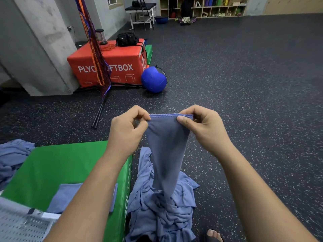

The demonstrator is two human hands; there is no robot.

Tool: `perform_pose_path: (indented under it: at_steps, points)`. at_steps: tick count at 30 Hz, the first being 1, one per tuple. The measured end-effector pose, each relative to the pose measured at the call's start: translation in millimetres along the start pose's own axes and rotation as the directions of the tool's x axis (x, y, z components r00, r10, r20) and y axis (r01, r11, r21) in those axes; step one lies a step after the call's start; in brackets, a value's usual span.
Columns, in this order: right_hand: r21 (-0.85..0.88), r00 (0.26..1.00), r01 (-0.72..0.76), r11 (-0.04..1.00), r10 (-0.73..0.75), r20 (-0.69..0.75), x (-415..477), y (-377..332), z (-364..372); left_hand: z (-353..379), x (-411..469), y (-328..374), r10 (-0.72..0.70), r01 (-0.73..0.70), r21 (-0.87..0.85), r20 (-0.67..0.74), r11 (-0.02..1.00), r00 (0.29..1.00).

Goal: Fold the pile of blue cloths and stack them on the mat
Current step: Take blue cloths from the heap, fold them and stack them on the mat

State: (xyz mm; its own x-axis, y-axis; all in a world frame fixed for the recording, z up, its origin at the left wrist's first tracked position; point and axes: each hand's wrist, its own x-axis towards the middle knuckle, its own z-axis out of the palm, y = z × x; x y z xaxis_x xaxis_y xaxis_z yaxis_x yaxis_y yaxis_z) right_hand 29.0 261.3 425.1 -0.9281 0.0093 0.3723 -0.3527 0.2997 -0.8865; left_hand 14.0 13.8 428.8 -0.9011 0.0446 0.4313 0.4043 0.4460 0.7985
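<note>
A blue cloth point(167, 145) hangs in the air, pinched along its hemmed top edge by both hands. My left hand point(127, 130) grips the left corner and my right hand point(204, 126) grips the right corner. The cloth's lower end trails down into a crumpled pile of blue cloths point(162, 212) on the floor below my hands. Left of the pile lies the green mat point(52, 168). One folded blue cloth point(64, 196) lies flat on the mat, partly hidden by my left forearm.
More blue cloths point(12, 158) are heaped at the mat's far left. A red plyo box point(120, 62) with a black bag on it, a blue ball point(153, 79) and hanging straps stand ahead left. Speckled dark floor stretches to the right. A sandalled foot point(214, 235) shows at the bottom.
</note>
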Motion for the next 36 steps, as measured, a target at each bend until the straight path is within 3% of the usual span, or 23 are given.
perform_pose_path:
  at_steps: [5,12,15,20,25,31,36]
  points:
    - [-0.139,1.0,-0.003,0.99,0.003,0.005,-4,-4,-3,6,-1,1,-0.016,0.019,-0.09,0.039,0.996,0.999]
    - [-0.497,0.969,0.224,0.838,-0.139,0.203,-4,-19,7,20,-7,16,0.039,-0.005,-0.15,0.224,0.989,0.974]
    - [-0.452,0.966,0.236,0.86,-0.16,0.201,-2,-19,5,24,-9,17,0.051,-0.003,-0.19,0.249,0.982,0.967]
    - [-0.428,0.969,0.132,0.894,-0.025,0.246,-3,-18,6,27,-13,20,0.055,-0.001,-0.234,0.226,0.972,0.973]
    - [-0.401,0.967,0.198,0.894,-0.111,0.23,-3,-20,8,29,-13,13,-0.003,0.079,-0.303,0.241,0.95,0.971]
    - [-0.364,0.971,0.232,0.902,-0.194,0.139,-2,-37,0,51,-21,-26,-0.079,0.222,-0.213,0.528,0.952,0.845]
    - [-0.385,0.977,0.202,0.9,-0.21,0.021,-1,-39,-17,61,-29,-52,-0.164,0.297,-0.126,0.605,0.947,0.779]
